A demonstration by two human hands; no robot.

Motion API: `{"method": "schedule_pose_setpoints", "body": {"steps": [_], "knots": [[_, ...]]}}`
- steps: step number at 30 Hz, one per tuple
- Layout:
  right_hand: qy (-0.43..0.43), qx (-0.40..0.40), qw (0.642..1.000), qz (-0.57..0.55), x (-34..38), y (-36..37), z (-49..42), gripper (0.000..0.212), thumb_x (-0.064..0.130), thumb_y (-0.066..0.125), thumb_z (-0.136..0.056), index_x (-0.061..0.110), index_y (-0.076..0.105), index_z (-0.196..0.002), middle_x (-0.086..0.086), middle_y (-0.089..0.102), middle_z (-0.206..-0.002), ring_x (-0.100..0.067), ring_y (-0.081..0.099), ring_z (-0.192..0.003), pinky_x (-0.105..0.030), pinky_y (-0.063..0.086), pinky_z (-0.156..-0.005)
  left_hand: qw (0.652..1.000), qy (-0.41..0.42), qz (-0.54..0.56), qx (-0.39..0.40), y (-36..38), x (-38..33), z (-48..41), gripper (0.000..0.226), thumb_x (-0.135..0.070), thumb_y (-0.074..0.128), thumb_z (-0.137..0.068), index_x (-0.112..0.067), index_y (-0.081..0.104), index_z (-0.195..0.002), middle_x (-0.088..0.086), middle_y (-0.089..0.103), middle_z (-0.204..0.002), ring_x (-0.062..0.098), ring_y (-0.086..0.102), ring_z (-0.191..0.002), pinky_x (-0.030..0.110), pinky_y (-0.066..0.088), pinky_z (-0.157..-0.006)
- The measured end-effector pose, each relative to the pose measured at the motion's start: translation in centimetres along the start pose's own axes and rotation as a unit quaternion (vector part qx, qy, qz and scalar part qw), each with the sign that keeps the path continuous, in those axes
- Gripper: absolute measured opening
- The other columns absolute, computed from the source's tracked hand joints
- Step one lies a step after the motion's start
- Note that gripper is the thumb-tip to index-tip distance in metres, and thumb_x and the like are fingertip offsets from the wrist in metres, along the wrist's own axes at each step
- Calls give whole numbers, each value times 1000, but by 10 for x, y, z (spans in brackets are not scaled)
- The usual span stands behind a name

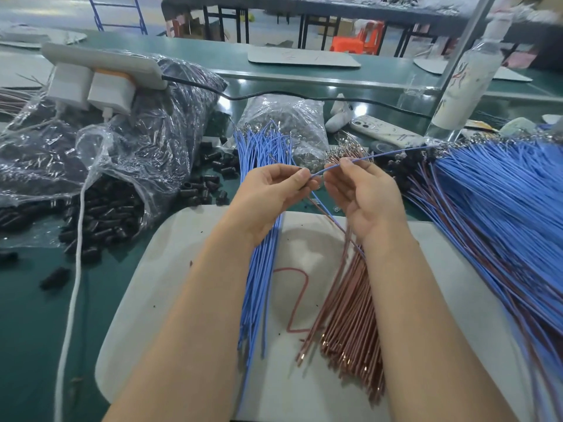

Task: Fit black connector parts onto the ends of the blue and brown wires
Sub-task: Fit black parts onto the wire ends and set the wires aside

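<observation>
Above the far edge of the grey mat (170, 284), the left hand (268, 196) and right hand (365, 196) meet over a single blue wire (396, 152). The left thumb and fingers (300, 175) are pressed together on the wire's near end; I cannot tell whether a black part sits between them. The right fingers (345, 162) pinch the same wire just beside the left hand, and from there it runs off past the mat's far right corner. A second blue strand and a brown one hang from the hands down toward the mat.

On the mat, under the left forearm, lies a bundle of blue wires (259, 269). A bundle of brown wires (350, 315) lies under the right forearm, with its bare ends toward the mat's near edge. A red line (298, 300) is drawn on the mat between the two bundles.

Off the mat's right side, a large fan of blue and brown wires (502, 208) spreads over the green table (30, 300). Off its far left corner, loose black connector parts (213, 184) are scattered, and more spill from a clear plastic bag (106, 166). Beyond the mat's far edge stands a smaller bag of metal terminals (283, 123), with a phone (384, 130) just to its right. A white cable (73, 284) runs down the table left of the mat.
</observation>
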State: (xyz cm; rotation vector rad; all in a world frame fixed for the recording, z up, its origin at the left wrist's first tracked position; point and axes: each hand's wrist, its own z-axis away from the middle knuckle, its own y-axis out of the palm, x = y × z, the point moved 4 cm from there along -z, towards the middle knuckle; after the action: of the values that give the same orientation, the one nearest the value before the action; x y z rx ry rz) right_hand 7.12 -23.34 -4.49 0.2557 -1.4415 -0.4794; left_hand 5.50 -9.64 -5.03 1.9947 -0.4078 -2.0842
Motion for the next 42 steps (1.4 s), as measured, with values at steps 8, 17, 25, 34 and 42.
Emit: {"method": "schedule_pose_setpoints", "body": {"steps": [8, 17, 25, 34, 42], "knots": [[75, 24, 990, -115, -5, 4, 2, 14, 8, 50, -97, 6, 57, -85, -4, 68, -58, -10, 66, -53, -19, 55, -53, 997, 7, 72, 22, 3, -3, 2, 6, 0, 56, -90, 3, 60, -92, 6, 72, -77, 11, 69, -75, 15, 54, -74], [-59, -29, 998, 6, -1, 3, 1, 18, 5, 52, -96, 13, 55, -81, -1, 67, -67, -6, 64, -57, -18, 54, -59, 999, -35, 29, 6, 1, 4, 2, 9, -9, 58, -91, -5, 64, -87, 4, 71, -76, 8, 67, -68, 15, 53, -63], [59, -9, 994, -96, -10, 0, 1, 13, 7, 53, -96, 8, 58, -84, 0, 66, -55, -7, 64, -50, -17, 53, -51, 999, 26, -5, 34, 6, -2, 4, 10, -9, 56, -92, -4, 65, -89, 1, 72, -75, 8, 67, -72, 15, 52, -70], [-79, -73, 993, 39, -3, -4, -3, 15, 6, 54, -95, 11, 55, -81, -1, 66, -64, -7, 63, -55, -19, 52, -56, 991, 38, -125, 36, 5, -1, 5, 5, -19, 60, -92, -17, 65, -90, -1, 74, -91, 7, 68, -86, 22, 55, -82], [-42, -51, 998, -16, -5, -3, -2, 19, 6, 54, -95, 11, 56, -78, 4, 66, -56, -6, 63, -53, -17, 52, -55, 987, 60, -146, 28, 7, 0, 5, 10, -10, 59, -92, -10, 68, -92, 10, 72, -99, 17, 66, -98, 30, 51, -95]]}}
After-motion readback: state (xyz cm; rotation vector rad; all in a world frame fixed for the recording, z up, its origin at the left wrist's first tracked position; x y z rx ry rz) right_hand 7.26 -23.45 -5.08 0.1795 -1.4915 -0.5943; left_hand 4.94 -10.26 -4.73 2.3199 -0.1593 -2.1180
